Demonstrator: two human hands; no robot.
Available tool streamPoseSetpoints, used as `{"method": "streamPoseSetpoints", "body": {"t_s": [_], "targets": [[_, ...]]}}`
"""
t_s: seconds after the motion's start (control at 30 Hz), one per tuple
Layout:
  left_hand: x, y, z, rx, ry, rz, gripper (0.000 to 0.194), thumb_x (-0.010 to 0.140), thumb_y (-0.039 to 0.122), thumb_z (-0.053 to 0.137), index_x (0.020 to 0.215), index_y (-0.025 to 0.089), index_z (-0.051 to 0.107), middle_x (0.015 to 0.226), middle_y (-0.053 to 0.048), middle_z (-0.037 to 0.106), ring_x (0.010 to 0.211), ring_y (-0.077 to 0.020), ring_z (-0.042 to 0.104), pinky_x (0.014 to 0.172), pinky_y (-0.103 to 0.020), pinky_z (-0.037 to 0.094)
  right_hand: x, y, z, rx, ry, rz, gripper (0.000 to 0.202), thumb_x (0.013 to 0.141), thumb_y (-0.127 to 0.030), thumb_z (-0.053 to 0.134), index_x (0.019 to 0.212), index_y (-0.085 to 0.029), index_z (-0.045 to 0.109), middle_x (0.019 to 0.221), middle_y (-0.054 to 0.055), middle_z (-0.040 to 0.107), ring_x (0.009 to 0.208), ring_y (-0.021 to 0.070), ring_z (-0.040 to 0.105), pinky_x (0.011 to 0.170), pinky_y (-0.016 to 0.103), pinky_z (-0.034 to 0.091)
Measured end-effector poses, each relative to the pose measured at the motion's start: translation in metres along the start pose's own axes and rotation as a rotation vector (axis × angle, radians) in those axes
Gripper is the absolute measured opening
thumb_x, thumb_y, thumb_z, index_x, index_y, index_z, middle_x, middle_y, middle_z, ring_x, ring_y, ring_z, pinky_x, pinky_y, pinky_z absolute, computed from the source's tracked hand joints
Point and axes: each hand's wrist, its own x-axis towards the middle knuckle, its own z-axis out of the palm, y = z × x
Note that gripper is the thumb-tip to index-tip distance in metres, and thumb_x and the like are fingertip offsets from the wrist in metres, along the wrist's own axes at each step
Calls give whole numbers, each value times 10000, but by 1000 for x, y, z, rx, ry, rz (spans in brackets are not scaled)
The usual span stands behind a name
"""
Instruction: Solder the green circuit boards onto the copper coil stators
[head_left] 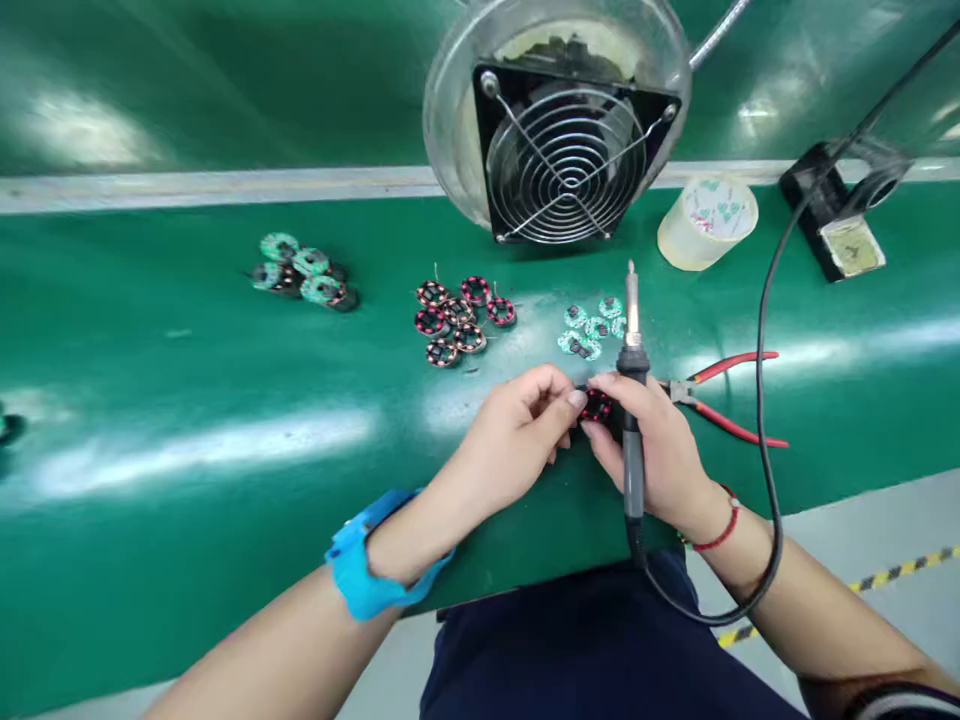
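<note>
Between my two hands, near the table's front edge, is a small round coil with red and black parts. My left hand pinches its left side with thumb and forefinger. The fingertips of my right hand hold it from the right. A soldering iron lies over my right hand, its tip pointing away from me; whether fingers grip it is hard to see. Several similar coils sit beyond my left hand. Several small green circuit boards lie just beyond the held coil.
A fan stands at the back centre, with a tape roll and a black iron stand to its right. Red-handled pliers lie right of my right hand. Coils with green boards are at the left. The iron's cable loops over my right forearm.
</note>
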Motion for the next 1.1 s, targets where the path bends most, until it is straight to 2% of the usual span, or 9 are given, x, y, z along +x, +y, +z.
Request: {"method": "streamPoseSetpoints", "body": {"t_s": [0.17,0.27,0.33,0.47,0.53,0.77,0.87,0.97,1.1], "targets": [[-2,-1,-3,-128,25,-41,229,882,294,550,689,177,507,518,56,530,421,-63,460,415,-171,383,-2,-2,-2,-9,107,30,457,871,-148,599,1285,-278,456,986,49,692,897,243,666,783,406,565],[0,1,-8,-262,135,-21,203,855,285,570,693,185,500,532,60,532,414,-63,449,397,-175,354,-2,-1,-3,-19,156,31,515,860,-131,616,1315,-282,429,1031,58,694,910,243,664,790,412,560],[1,3,-11,-278,185,2,193,849,298,574,709,190,496,566,59,535,438,-69,461,404,-181,355,-2,-1,-4,-17,117,15,504,864,-125,605,1309,-282,428,1029,59,695,902,245,664,768,410,562],[2,5,-13,-42,50,66,239,862,373,555,726,178,533,575,52,514,505,-84,463,467,-202,380,-2,-1,-4,-6,14,-93,463,903,-125,551,1317,-280,412,1035,63,694,855,226,657,719,386,563],[2,5,-12,49,-6,97,233,854,345,548,700,171,535,564,56,485,513,-78,429,483,-201,359,-4,0,-4,-20,-5,-146,471,916,-127,539,1337,-284,398,1018,52,696,831,210,650,706,370,559],[2,3,-13,-48,-1,45,218,854,280,548,670,165,531,555,52,494,505,-70,433,483,-187,356,-6,1,-4,1,-20,-103,442,920,-142,529,1324,-285,422,1081,61,697,916,218,676,781,389,579],[5,4,-16,-228,78,15,216,855,241,551,655,162,526,556,40,513,481,-67,448,454,-178,353,-4,3,-5,70,39,-34,465,907,-148,554,1327,-295,418,1111,62,691,995,238,677,844,432,567],[8,7,-21,-422,207,67,199,851,191,551,656,163,523,580,34,516,485,-64,462,445,-168,358,-4,9,-6,119,97,0,516,892,-164,605,1345,-305,401,1142,53,685,1057,248,653,927,474,526],[14,8,-28,-458,351,191,197,875,188,541,679,173,528,599,29,517,491,-68,472,441,-166,369,-5,15,-5,156,18,22,512,903,-208,614,1354,-301,390,1150,52,686,1089,248,635,964,479,497]]}}
